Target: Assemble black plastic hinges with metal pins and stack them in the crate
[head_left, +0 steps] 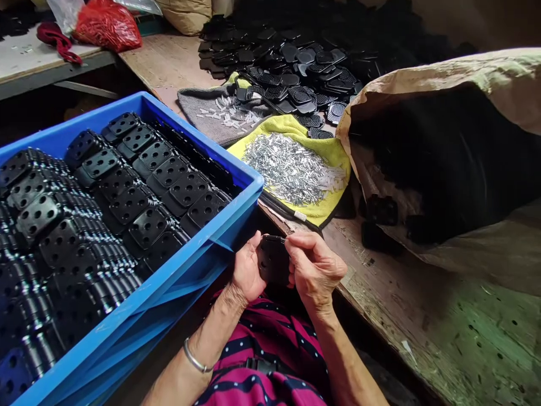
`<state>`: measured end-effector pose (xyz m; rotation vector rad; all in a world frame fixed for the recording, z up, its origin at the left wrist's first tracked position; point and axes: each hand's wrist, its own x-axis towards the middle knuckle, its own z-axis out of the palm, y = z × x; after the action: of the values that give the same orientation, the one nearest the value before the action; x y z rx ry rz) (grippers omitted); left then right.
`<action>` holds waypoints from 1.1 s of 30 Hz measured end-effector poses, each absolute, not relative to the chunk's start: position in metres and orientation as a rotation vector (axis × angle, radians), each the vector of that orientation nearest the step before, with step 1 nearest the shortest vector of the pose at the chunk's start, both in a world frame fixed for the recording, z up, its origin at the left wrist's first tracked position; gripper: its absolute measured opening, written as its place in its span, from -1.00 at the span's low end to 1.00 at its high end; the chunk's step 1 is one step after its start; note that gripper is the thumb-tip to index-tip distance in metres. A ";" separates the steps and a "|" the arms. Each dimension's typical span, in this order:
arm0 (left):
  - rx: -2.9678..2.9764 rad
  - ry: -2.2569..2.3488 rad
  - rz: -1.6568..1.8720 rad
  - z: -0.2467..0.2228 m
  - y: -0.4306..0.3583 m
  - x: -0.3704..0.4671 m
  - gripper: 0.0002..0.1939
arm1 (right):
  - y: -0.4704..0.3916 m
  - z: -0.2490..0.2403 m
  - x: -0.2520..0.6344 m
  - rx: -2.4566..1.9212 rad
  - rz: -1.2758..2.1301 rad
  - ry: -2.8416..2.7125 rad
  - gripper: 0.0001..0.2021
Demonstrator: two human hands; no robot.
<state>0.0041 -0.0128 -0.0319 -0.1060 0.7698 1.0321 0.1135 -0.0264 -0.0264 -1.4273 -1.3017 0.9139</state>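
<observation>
Above my lap, my left hand grips a black plastic hinge plate by its left side. The plate has round holes and a knuckled upper edge. At that edge's right end, my right hand is closed in a pinch; whether a small pin sits between the fingertips is too small to tell. Just beyond my hands, a heap of short silvery pins lies on a yellow cloth. Left of my hands, rows of black hinge plates fill a blue crate.
A grey cloth holds clear plastic bits. Behind it spreads a large pile of black parts. An open paper sack with dark contents lies on the wooden table at right. A red bag sits at back left.
</observation>
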 end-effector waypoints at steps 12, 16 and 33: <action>0.070 0.720 0.981 -0.042 -0.025 -0.002 -0.73 | -0.021 -0.010 0.117 -1.400 1.451 -0.724 -0.88; 0.071 0.790 0.976 -0.037 -0.028 -0.003 -0.71 | -0.026 -0.018 0.116 -1.526 1.339 -0.812 -0.88; 0.295 0.969 0.973 -0.036 -0.050 -0.027 -0.73 | -0.038 -0.023 0.104 -1.489 1.396 -1.343 -0.72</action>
<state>-0.0270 -0.0503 -0.0365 0.2950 0.9694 0.9735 0.1039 -0.0375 -0.0231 -1.4889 -1.3435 1.3962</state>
